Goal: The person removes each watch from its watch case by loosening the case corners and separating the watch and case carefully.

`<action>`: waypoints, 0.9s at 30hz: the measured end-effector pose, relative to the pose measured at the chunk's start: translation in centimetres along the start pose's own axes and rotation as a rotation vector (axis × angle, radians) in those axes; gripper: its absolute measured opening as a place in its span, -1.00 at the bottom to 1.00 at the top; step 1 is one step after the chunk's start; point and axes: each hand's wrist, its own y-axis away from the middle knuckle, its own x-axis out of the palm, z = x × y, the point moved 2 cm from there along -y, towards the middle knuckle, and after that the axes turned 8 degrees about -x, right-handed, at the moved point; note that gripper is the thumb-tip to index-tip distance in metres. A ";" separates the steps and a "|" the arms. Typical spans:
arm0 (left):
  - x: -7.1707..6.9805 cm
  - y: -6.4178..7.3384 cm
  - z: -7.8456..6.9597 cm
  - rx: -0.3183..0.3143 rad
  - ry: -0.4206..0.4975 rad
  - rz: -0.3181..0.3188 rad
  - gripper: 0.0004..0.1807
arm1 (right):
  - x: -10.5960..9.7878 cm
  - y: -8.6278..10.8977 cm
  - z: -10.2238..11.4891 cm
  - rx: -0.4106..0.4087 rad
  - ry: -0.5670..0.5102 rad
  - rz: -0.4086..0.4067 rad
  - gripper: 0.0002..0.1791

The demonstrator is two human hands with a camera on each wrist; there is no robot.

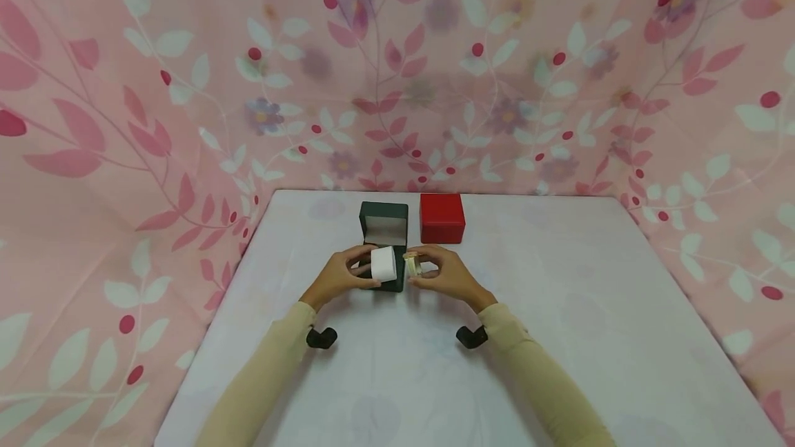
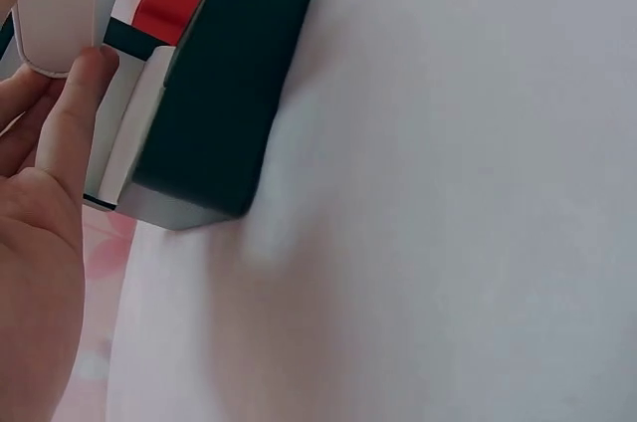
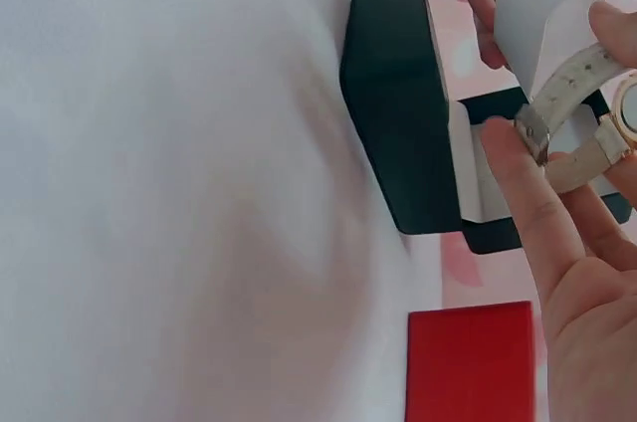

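While any lettering on the pale round dial (image 3: 631, 109) is cut off and too small for me to read, the surfaces come through clearly on my feeds. I see a cream strap watch (image 3: 573, 83) with a gold-toned case rim, a row of holes in its band and a metal clasp (image 3: 534, 130); the right hand (image 1: 450, 276) has it pinched, thumb and fingers clamped on the strap. Just to its left, my left hand (image 1: 339, 273) is clamped on a smooth white rounded cushion (image 1: 384, 264), fingers curled round its sides, over the base of a dark green hinged box (image 1: 385, 211). That box has its lid raised, with softened edges, a smooth covering and a pale lining. To its right I have a glossy red square-cornered box (image 1: 442, 219), lid down, on the white cloth-covered table (image 1: 559, 295). Both forearms wear pale yellow sleeves (image 1: 528, 364), with a small black device (image 1: 472, 337) near each wrist, and pink fabric (image 1: 428, 88) printed with leaves, berries and flowers hangs behind.
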 end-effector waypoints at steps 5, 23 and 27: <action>-0.1 0.3 0.0 -0.013 -0.005 0.008 -0.16 | 0.0 -0.1 1.1 0.026 -0.047 -0.029 -0.32; -0.5 0.2 0.9 -0.025 -0.022 -0.037 -0.16 | 0.7 -0.6 -6.0 0.128 0.108 -0.124 -0.36; -0.4 0.1 1.2 -0.038 -0.044 -0.040 -0.12 | 1.1 -0.8 -6.3 0.078 0.086 -0.118 -0.38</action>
